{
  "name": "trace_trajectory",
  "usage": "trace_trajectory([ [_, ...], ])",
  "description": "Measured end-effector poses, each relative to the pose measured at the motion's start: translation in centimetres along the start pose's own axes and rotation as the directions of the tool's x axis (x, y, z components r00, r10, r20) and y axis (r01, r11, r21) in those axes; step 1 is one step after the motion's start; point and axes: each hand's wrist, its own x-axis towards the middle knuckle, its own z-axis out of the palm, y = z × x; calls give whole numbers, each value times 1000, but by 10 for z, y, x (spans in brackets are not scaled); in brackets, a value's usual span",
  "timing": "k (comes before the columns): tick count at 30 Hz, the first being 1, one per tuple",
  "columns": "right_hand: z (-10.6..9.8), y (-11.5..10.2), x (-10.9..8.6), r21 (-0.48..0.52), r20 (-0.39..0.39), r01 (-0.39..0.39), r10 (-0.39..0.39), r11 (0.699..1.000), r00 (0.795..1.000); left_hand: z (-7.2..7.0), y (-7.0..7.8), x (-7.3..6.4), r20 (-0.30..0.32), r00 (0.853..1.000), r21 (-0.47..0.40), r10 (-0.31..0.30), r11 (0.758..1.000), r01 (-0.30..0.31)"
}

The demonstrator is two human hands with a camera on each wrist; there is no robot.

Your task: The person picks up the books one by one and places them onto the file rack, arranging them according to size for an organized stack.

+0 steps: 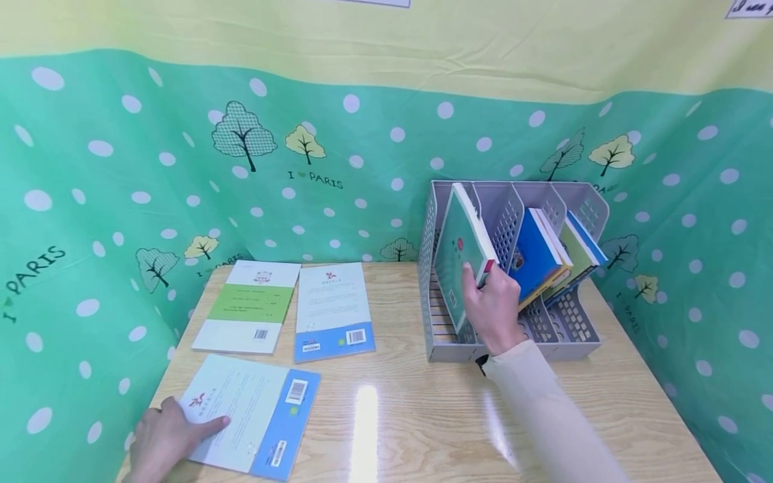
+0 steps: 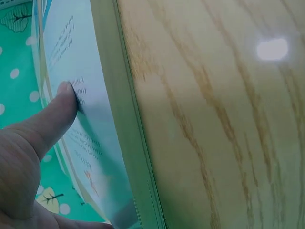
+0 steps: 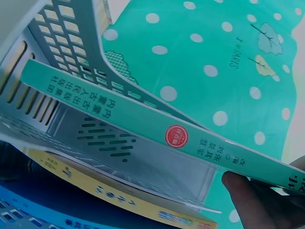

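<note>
My right hand (image 1: pixel 494 305) grips a green book (image 1: pixel 460 251) by the near end of its spine, with the thumb on the cover. The book leans inside the leftmost compartment of a grey desk file rack (image 1: pixel 443 352). Its green spine (image 3: pixel 143 121), with white lettering and a red round mark, fills the middle of the right wrist view. My left hand (image 1: pixel 162 433) holds a white-and-blue book (image 1: pixel 256 409) at its left edge. The thumb (image 2: pixel 57 109) lies flat on the cover; the other fingers are mostly hidden at the edge.
A white-and-green book (image 1: pixel 250 302) and another white-and-blue book (image 1: pixel 331 302) lie side by side at the table's back left. Blue and yellow-edged books (image 1: pixel 534 251) and green and blue ones (image 1: pixel 576 248) stand in the rack's right compartments. A patterned curtain (image 1: pixel 362 161) surrounds the table.
</note>
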Motion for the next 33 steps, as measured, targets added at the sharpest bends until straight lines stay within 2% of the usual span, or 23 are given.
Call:
trace_trajectory([
  [4, 7, 4, -1, -3, 25, -12, 12, 1000, 1000, -1, -2, 1, 1, 1000, 15, -22, 1000, 22],
  [10, 19, 12, 0, -8, 26, -3, 3, 1000, 1000, -1, -3, 7, 25, 998, -11, -61, 998, 61],
  [20, 34, 20, 7, -11, 5, 25, -25, 1000, 1000, -6, -4, 14, 75, 996, -17, -48, 999, 50],
  [26, 43, 23, 4, -30, 10, 1, -1, 1000, 1000, -8, -5, 15, 76, 997, -4, -34, 999, 34],
  [33, 57, 29, 5, -39, -11, 22, -23, 999, 1000, -8, -6, 18, 75, 996, -18, -38, 999, 40],
])
